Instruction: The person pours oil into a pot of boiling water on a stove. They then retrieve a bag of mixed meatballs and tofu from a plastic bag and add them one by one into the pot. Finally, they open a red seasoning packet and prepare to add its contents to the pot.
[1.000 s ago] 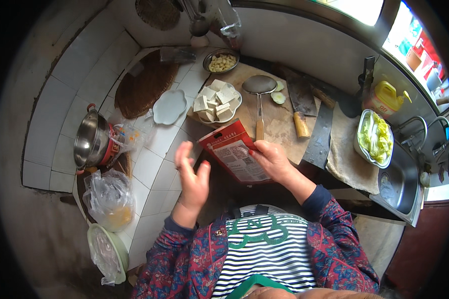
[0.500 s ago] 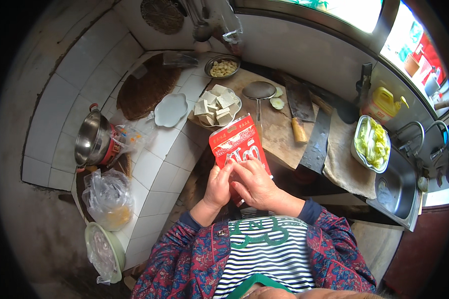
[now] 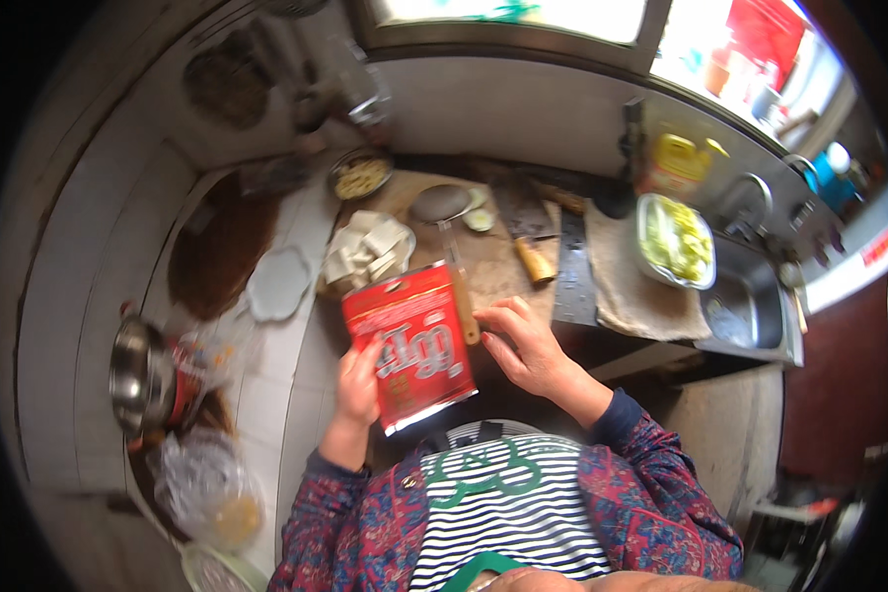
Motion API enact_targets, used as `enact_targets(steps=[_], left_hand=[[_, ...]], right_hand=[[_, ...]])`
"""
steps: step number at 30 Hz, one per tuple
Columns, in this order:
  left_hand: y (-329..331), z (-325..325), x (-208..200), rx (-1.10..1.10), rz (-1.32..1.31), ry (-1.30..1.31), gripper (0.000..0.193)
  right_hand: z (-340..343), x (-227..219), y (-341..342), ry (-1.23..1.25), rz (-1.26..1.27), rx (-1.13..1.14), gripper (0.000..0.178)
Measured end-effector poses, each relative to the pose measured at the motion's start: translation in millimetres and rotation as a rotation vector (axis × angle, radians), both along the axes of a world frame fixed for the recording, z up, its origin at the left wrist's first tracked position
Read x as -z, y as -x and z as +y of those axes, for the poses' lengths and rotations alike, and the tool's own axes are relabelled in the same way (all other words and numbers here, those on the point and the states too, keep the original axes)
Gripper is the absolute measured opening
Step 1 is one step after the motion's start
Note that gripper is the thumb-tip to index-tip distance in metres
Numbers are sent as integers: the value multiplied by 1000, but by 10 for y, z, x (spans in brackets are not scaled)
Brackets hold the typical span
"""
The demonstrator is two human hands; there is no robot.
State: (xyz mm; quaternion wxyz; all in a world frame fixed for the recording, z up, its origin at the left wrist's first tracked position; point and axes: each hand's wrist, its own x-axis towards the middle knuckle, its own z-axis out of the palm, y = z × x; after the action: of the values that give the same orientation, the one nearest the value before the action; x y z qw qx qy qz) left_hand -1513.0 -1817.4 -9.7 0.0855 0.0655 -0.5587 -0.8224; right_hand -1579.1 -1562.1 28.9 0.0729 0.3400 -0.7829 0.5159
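Note:
My left hand (image 3: 358,390) is closed on the left edge of a red flat packet (image 3: 414,360) with large pale lettering, held tilted in front of my striped top. To the packet's right, my right hand (image 3: 531,347) is open, thumb and fingers apart, with nothing visible in it. Its fingertips are close to the wooden-handled skimmer (image 3: 440,203), which lies on the wooden chopping board (image 3: 419,192). Just beyond the packet stands a bowl of white tofu pieces (image 3: 370,247). Motion blurs the picture somewhat.
A cleaver (image 3: 525,222) and pale round slices (image 3: 479,219) lie on the board. Behind is a bowl of pale chunks (image 3: 361,176). Cabbage fills a white basin (image 3: 651,237) beside the sink (image 3: 745,296). At left are a white dish (image 3: 279,284), steel pot (image 3: 138,375) and plastic bag (image 3: 202,474).
My right hand has come off the packet and moved right. The packet has shifted left in my left hand, its face now more exposed. The whole view has swung to the right.

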Motion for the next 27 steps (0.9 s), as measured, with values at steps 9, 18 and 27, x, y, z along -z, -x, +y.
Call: enact_targets(steps=[9,18,27], left_hand=[[73,-164,0,46,-157,-143,25],[240,603,-287,-77,-107,-139,32],[383,1082,-396,-167,-109,-93,32]], right_hand=[[1148,196,1065,616,-642,321,65],[2096,265,2781,843,-831,564,73],[2052,-27,3167,967,-859,457,56]])
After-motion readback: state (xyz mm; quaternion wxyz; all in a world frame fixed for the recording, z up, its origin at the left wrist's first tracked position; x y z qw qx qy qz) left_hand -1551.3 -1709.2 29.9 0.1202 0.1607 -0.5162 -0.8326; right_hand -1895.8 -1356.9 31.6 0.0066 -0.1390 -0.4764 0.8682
